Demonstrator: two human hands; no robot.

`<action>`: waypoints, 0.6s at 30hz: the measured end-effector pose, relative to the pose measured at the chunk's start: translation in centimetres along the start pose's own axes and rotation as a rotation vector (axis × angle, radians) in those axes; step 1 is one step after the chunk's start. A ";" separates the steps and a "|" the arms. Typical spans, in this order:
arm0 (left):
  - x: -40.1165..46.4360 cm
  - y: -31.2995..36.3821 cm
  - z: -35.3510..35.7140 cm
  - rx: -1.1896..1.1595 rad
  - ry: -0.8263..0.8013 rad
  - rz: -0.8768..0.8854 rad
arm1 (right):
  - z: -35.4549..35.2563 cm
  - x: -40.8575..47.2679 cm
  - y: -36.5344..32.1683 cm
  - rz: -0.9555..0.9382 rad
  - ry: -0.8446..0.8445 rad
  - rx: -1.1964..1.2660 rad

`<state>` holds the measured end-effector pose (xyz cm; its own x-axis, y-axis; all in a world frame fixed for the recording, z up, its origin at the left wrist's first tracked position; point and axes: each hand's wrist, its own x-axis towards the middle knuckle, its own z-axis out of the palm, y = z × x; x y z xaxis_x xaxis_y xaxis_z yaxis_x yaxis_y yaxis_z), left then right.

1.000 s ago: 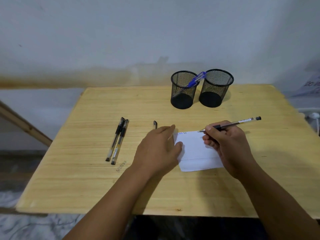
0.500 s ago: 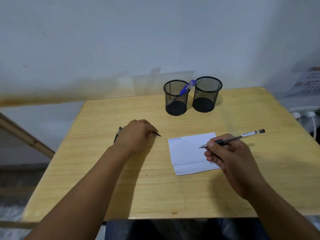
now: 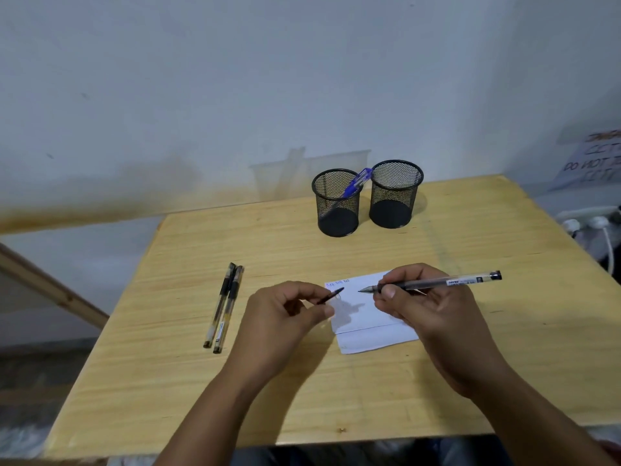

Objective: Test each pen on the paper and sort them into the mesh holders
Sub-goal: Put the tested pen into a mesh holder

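Observation:
My right hand (image 3: 426, 307) grips an uncapped black pen (image 3: 447, 282), its tip hovering over the white paper (image 3: 363, 317) and pointing left. My left hand (image 3: 285, 317) pinches the pen cap (image 3: 331, 295) at the paper's left edge, its open end facing the pen tip. Small scribbles mark the paper's top left corner. Two black pens (image 3: 223, 307) lie side by side on the wooden table (image 3: 504, 364), left of my left hand. At the back stand two black mesh holders: the left holder (image 3: 336, 203) contains a blue pen (image 3: 356, 183), the right holder (image 3: 395, 195) looks empty.
The table's back edge meets a white wall. A power strip with white plugs (image 3: 591, 223) sits off the table's right side, below a paper sign (image 3: 594, 163). A wooden beam (image 3: 50, 287) slants down at the far left.
My left hand went left to the cap on the table, picked it up and came back to the paper's edge. My right hand lifted the pen tip off the paper.

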<state>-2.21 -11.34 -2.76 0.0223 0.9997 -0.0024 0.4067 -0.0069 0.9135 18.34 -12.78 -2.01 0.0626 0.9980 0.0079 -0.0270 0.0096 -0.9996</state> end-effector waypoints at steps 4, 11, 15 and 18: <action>-0.6 0.2 0.8 -0.043 -0.003 -0.014 | 0.2 -0.3 -0.4 -0.034 -0.012 -0.096; -1.2 0.7 1.6 -0.034 -0.044 -0.006 | 0.1 -0.9 0.0 0.009 -0.025 -0.124; -1.5 0.9 1.8 -0.025 -0.046 0.032 | 0.1 -1.2 -0.1 0.022 -0.012 -0.121; -1.7 1.0 2.0 0.000 -0.047 0.096 | 0.1 -1.5 -0.2 0.004 0.018 -0.134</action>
<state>0.00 -13.13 -2.61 0.1039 0.9924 0.0662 0.4005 -0.1027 0.9105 18.16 -14.23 -1.86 0.0810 0.9967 0.0044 0.1060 -0.0043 -0.9944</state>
